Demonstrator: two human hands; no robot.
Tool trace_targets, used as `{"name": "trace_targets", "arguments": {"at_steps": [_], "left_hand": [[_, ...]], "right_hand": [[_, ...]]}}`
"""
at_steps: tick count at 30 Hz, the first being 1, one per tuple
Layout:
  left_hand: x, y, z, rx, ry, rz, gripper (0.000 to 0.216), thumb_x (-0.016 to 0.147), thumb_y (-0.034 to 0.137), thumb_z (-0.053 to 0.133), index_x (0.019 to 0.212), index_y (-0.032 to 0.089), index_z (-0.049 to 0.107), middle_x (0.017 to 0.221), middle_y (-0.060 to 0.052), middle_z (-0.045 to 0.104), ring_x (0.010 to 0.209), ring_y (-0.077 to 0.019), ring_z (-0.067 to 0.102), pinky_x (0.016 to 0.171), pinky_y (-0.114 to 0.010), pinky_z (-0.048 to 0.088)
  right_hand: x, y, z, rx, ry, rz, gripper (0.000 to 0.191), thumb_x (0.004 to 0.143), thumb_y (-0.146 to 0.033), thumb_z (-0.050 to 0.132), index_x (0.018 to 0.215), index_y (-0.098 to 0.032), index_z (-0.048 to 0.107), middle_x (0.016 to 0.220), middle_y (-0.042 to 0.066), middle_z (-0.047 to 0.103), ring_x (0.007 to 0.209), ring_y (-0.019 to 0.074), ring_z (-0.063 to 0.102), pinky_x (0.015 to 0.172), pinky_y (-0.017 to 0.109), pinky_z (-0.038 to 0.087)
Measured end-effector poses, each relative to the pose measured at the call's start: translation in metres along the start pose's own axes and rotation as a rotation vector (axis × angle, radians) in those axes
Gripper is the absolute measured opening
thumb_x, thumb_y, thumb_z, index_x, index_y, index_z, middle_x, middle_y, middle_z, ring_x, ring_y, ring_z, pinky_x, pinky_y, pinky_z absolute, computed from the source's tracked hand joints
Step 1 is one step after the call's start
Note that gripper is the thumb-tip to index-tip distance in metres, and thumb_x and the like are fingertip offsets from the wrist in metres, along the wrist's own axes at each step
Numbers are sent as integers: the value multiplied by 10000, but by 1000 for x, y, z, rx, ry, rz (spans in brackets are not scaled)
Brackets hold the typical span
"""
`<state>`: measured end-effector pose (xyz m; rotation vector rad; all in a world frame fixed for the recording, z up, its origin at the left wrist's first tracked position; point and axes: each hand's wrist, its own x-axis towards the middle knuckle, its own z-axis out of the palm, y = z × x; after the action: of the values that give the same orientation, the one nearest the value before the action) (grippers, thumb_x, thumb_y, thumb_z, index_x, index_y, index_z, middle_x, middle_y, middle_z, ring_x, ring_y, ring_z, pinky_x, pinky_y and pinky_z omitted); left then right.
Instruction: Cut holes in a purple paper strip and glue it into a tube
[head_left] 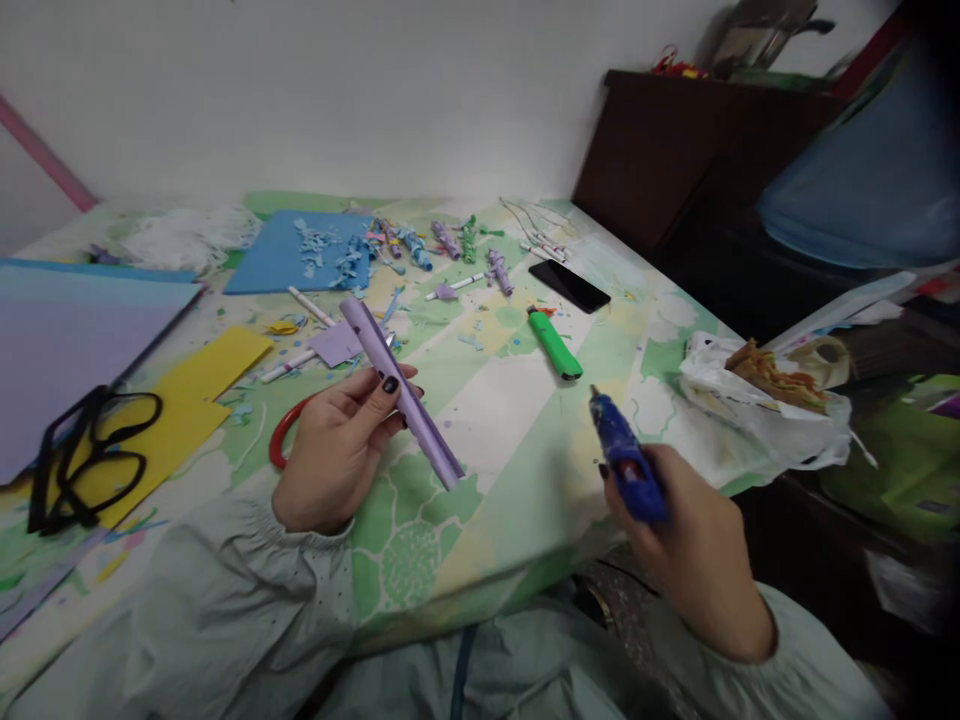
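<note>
Pinched between the thumb and fingers of my left hand (341,440) is a rolled purple paper tube (420,420), slanting down to the right above the table. My right hand (694,540) is wrapped around a blue glue gun (626,460), its nozzle pointing up and away from me. The two things are apart. Beyond the nozzle lies a green lighter (553,345). Red-handled scissors (283,432) lie partly hidden behind my left hand. A small purple paper piece (337,343) rests on white sticks behind the tube.
Blue foam sheet (262,250) with paper curls lies at the back, beside several small fringed paper rolls (446,240). A black phone (570,285) is behind the lighter. Glasses (97,450) rest on yellow paper (187,400) at left. Food in a plastic bag (765,400) sits at the right edge.
</note>
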<state>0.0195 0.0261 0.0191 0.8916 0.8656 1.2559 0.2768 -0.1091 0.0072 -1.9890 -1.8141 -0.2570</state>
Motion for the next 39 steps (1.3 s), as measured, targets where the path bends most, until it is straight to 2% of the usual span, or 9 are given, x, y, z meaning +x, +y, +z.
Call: {"name": "trace_targets", "arguments": {"at_steps": [3, 5, 7, 9, 11, 14, 18, 25, 39], "left_hand": [[-1, 1, 1, -4, 13, -5, 296, 617, 295, 834, 852, 137, 748, 766, -23, 680, 718, -103, 597, 650, -168, 512], [-2, 2, 3, -7, 25, -10, 304, 597, 298, 846, 839, 140, 748, 755, -24, 680, 715, -106, 597, 639, -170, 508], [-2, 3, 4, -6, 30, -17, 309, 586, 296, 852, 833, 141, 748, 744, -24, 679, 713, -109, 596, 628, -169, 502], [-3, 3, 4, -1, 28, -20, 305, 591, 292, 850, 836, 140, 747, 741, -24, 678, 705, -107, 592, 619, -169, 496], [-3, 3, 4, 3, 23, -23, 304, 598, 294, 846, 841, 141, 747, 739, -23, 675, 701, -106, 586, 609, -167, 490], [-3, 2, 4, 4, 16, -25, 313, 596, 305, 847, 842, 141, 746, 725, -16, 665, 701, -102, 582, 602, -156, 486], [-3, 0, 4, -7, 11, -30, 314, 613, 308, 844, 851, 131, 740, 729, -12, 666, 708, -90, 582, 636, -137, 496], [-4, 0, 3, -19, 13, -51, 328, 603, 302, 853, 860, 128, 745, 719, -21, 668, 693, -93, 580, 612, -128, 495], [-5, 1, 7, -76, 10, -113, 346, 570, 266, 869, 849, 110, 736, 718, -34, 666, 704, -107, 590, 634, -151, 506]], "right_hand": [[17, 22, 12, -132, -73, 145, 249, 850, -416, 531, 911, -176, 510, 748, 60, 598, 631, 230, 584, 514, 294, 373], [24, 29, 17, -149, -105, 133, 316, 819, -401, 582, 956, -122, 527, 807, 113, 607, 726, 267, 593, 585, 333, 428], [25, 23, 16, -194, -53, 87, 433, 782, -386, 627, 1050, -59, 535, 952, 205, 608, 878, 347, 574, 691, 431, 460], [22, 6, 12, -189, 44, 30, 481, 798, -365, 609, 1156, -57, 517, 1104, 248, 579, 1004, 410, 519, 776, 543, 439], [17, -21, 8, 41, 119, -102, 364, 860, -272, 533, 1186, -110, 513, 1145, 210, 576, 1061, 356, 513, 848, 538, 443], [12, -62, 9, 398, 53, -249, 291, 898, -137, 499, 1188, -155, 503, 1095, 126, 615, 1050, 230, 553, 902, 401, 478], [11, -95, 25, 634, -2, -292, 235, 895, -129, 525, 1129, -147, 532, 1000, 99, 637, 946, 202, 576, 830, 352, 513], [12, -102, 37, 754, 38, -235, 129, 908, -119, 515, 1000, -153, 598, 860, 63, 667, 803, 158, 612, 715, 296, 521], [12, -103, 44, 851, 66, -183, 136, 890, -106, 524, 942, -150, 642, 834, 54, 697, 780, 158, 656, 706, 281, 531]]}}
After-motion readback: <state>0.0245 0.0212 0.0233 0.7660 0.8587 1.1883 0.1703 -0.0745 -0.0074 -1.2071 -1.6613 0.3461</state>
